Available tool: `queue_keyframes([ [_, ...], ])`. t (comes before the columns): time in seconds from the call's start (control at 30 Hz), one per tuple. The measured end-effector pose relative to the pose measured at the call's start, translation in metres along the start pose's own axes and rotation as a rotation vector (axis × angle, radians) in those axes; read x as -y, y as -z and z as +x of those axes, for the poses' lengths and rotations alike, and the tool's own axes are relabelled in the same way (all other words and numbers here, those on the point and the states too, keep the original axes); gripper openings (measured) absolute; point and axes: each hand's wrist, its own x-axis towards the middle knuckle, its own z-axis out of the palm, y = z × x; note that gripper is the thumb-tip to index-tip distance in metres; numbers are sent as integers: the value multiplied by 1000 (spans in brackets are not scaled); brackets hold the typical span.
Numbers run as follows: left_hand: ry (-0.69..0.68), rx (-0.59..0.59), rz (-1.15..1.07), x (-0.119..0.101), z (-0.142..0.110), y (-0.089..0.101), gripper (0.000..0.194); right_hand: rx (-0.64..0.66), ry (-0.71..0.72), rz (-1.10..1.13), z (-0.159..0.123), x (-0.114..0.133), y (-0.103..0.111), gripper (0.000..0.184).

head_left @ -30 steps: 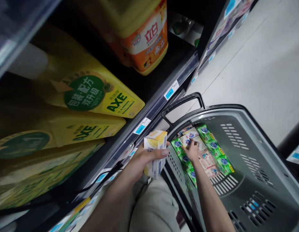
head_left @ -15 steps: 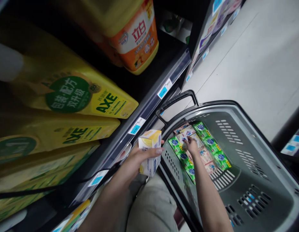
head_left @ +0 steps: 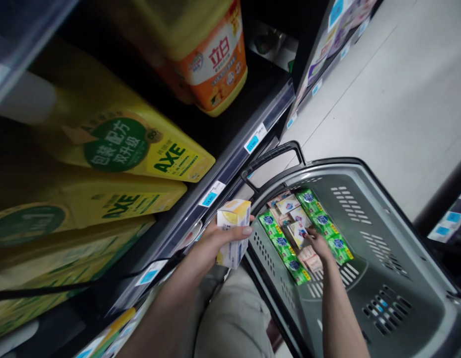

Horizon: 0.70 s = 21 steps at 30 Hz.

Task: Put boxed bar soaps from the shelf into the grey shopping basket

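My left hand (head_left: 214, 239) is closed around a white-and-yellow soap box (head_left: 230, 256), held upright beside the basket's left rim. Inside the grey shopping basket (head_left: 409, 248), my right hand (head_left: 320, 245) grips the edge of a small white box (head_left: 297, 231) with fingers and thumb. That box is over a row of pink packs (head_left: 311, 259). Two more white boxes (head_left: 288, 204) lie farther up the same row. Green packs with blue labels form a left row (head_left: 281, 242) and a right row (head_left: 323, 221) on either side.
Yellow AXE bottles (head_left: 174, 159) and an orange-labelled jug (head_left: 219, 64) stand on the dark shelf to the left. Its edge carries price tags (head_left: 212, 194). The basket's black handle (head_left: 271, 156) rises near the shelf. Pale floor (head_left: 409, 99) extends to the upper right.
My right hand has moved nearer and to the right within the basket, now with a white box at the lower row. White boxes show where it was. My left hand stays nearly still.
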Motion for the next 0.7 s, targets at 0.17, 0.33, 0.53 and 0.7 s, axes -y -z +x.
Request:
queue_keyframes([
  [0.17, -12, -23, -19, 1, -1, -3, 56, 38, -126, -19, -13, -5, -21, 48],
  [0.33, -7, -45, -56, -1, -4, -7, 69, 5, -152, -100, -2, 16, -43, 51],
  [0.53, -14, -34, -41, -3, -3, -8, 66, -29, -248, -212, 6, 35, -53, 49],
  [0.7, -15, -40, -31, -2, -2, -7, 65, -130, -366, -215, -8, 42, -67, 56],
])
